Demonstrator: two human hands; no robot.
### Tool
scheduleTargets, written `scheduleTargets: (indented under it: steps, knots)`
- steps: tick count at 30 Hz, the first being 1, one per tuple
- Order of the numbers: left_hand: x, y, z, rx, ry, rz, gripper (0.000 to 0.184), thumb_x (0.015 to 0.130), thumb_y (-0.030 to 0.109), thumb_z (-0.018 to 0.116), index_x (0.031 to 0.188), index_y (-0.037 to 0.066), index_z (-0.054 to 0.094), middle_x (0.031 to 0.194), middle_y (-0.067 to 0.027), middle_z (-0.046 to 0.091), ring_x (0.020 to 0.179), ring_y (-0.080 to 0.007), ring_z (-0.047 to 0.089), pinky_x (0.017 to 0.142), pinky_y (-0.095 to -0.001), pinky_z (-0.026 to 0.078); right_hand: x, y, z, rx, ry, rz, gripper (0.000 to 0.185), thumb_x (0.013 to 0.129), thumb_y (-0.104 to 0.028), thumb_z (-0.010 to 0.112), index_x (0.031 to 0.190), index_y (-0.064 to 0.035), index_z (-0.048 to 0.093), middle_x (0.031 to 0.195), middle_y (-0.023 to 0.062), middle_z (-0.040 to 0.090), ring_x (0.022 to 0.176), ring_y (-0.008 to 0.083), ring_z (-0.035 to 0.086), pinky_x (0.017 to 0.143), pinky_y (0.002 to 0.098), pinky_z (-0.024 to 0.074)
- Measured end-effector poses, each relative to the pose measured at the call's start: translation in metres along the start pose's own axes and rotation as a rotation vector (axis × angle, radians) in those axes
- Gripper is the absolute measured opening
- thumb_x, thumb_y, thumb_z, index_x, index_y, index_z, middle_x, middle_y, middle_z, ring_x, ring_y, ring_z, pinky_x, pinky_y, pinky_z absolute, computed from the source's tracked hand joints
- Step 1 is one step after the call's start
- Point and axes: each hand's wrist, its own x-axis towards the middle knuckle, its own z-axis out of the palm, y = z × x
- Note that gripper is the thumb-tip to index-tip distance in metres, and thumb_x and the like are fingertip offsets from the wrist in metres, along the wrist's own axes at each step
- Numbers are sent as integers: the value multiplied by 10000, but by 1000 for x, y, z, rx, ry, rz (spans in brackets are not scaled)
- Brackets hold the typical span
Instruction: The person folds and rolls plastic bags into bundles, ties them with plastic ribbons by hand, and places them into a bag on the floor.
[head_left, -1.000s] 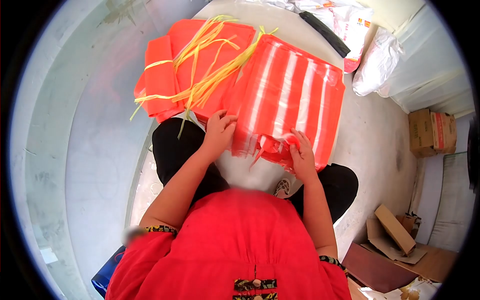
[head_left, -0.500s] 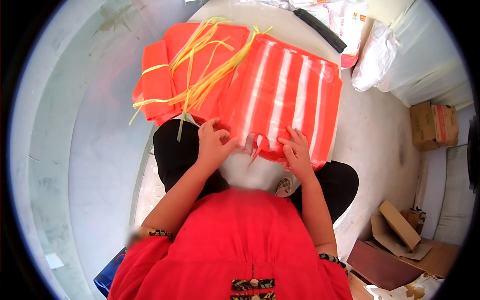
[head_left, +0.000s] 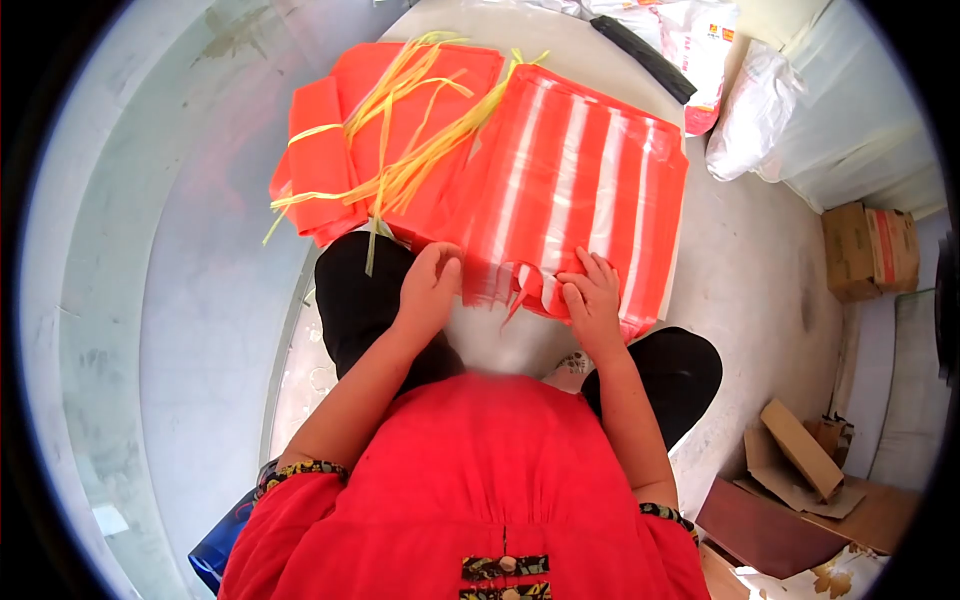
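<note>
A stack of red-and-white striped plastic bags (head_left: 570, 180) lies in front of me, its near edge having a cut-out with loose red strips hanging. My left hand (head_left: 430, 290) is at the stack's near left corner, thumb and fingers drawn together; whatever is between them is hidden. On the near edge, right of the cut-out, my right hand (head_left: 595, 300) rests with fingers stretched over the plastic and the thumb apart. Beside the stack, folded orange-red plastic bags (head_left: 415, 130) carry a bunch of yellow plastic strips (head_left: 400, 185).
A black roll (head_left: 643, 60) and white printed sacks (head_left: 708, 60) lie at the back right. A white bundle (head_left: 755, 115) is next to them. Cardboard boxes (head_left: 868, 250) stand on the right, with an opened carton (head_left: 790, 460) nearer. My knees flank the work surface.
My left hand's spread fingers have drawn together and moved slightly away from the cut-out. The right hand stays at nearly the same place on the bags. The view has shifted a little.
</note>
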Motion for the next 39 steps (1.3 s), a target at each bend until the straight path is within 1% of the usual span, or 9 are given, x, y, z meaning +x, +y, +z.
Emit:
scheduleTargets:
  steps: [5, 8, 11, 14, 20, 28, 36, 37, 39]
  knots:
    - [24, -24, 14, -152, 71, 51, 389, 1076, 256, 549, 1369, -1, 562, 1137, -131, 701, 963, -207, 688, 821, -316, 543, -1, 3, 0, 27, -14, 7, 252, 994, -204, 594, 1101, -64, 774, 1498, 198, 568, 1387, 432, 454, 1185, 521, 309]
    - [24, 10, 10, -113, 40, -120, 448, 1079, 296, 547, 1401, -17, 542, 1204, -161, 696, 1007, -213, 695, 815, -310, 555, -1, 6, -1, 33, -26, 13, 256, 998, -203, 588, 1110, -65, 772, 1508, 190, 561, 1394, 427, 448, 1190, 519, 305]
    - [27, 11, 8, -81, -22, -213, 465, 1091, 288, 541, 1453, 1, 496, 1188, -87, 689, 1076, -148, 630, 906, -293, 487, -1, 4, 0, 19, -36, 9, 260, 1003, -206, 583, 1116, -64, 769, 1513, 186, 558, 1401, 422, 442, 1196, 518, 301]
    - [11, 38, 7, -69, -85, -290, 607, 1019, 282, 622, 1509, 4, 396, 1079, -147, 735, 856, -213, 720, 732, -350, 562, 0, 4, 0, 32, -35, 9, 264, 1006, -211, 580, 1116, -62, 768, 1511, 189, 559, 1403, 422, 441, 1200, 516, 298]
    - [-15, 9, 4, 192, -85, -203, 771, 889, 220, 713, 1545, 12, 365, 820, -92, 717, 761, -180, 701, 718, -326, 549, -3, 9, -7, 58, -36, -4, 255, 987, -191, 627, 1184, -56, 718, 1497, 187, 561, 1420, 421, 432, 1192, 518, 323]
    - [-21, 26, -23, -114, -135, -264, 697, 933, 87, 716, 1549, -7, 403, 830, -11, 677, 789, -78, 630, 755, -232, 498, 10, -88, 10, -107, -93, -511, 470, 748, -128, 772, 1200, -86, 649, 1262, 127, 592, 1226, 359, 556, 1043, 512, 443]
    - [-16, 38, -30, -46, -314, -190, 564, 971, 74, 675, 1496, 29, 476, 797, 22, 638, 733, -27, 576, 681, -207, 453, 5, -112, 32, -52, 0, -679, 240, 797, -94, 687, 1036, -82, 664, 1053, 56, 647, 931, 259, 624, 789, 406, 499]
    - [-14, 34, -27, 7, -254, -148, 425, 961, 49, 650, 1382, 53, 592, 819, 3, 649, 754, -95, 595, 731, -260, 467, 7, -116, 28, -46, -15, -680, 210, 803, -92, 679, 1013, -82, 667, 1024, 50, 651, 905, 252, 629, 765, 394, 500]
    - [-1, 24, -25, 274, -145, 267, 366, 935, 20, 639, 1299, 60, 643, 912, -34, 675, 855, -178, 628, 827, -313, 486, 11, -119, 24, -8, 8, -652, 178, 797, -78, 686, 974, -85, 671, 1011, 59, 658, 886, 246, 636, 755, 389, 503]
